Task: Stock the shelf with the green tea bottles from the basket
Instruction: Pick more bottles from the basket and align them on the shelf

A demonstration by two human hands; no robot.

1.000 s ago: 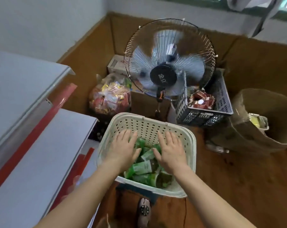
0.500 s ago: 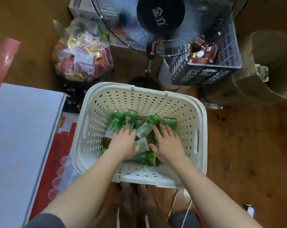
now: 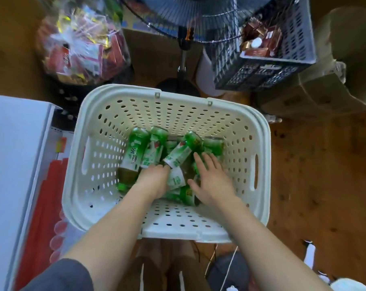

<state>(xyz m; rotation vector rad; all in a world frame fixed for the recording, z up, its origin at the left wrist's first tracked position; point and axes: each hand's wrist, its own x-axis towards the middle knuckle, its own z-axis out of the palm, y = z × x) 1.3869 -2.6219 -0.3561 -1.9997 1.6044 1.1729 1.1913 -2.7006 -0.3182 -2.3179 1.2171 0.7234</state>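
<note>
Head view looks straight down into the white perforated basket (image 3: 259,131) on the wooden floor, where a second ago it showed the fan and far wall as well; I have bent over the basket and my hands have gone from hovering above the rim to deep inside it. The green tea bottles (image 3: 135,152) lie jumbled on their sides at the bottom, several leaning on each other, none out yet.

My left hand (image 3: 154,181) is down among the pile with its fingers curled under and hidden, seemingly closing on a bottle, though I cannot tell whether the grip is made. My right hand (image 3: 209,179) lies flat with fingers spread and straight, touching the bottles on the right of the heap, holding nothing.

So the reach is done and the pick is starting; the stocking itself has not begun. The white shelf (image 3: 14,164) runs along my left, just beside the basket, bare where I can see it.

Behind the basket stand the fan (image 3: 184,24), a clear bag of snack packets (image 3: 81,45) and a dark crate (image 3: 268,70).
</note>
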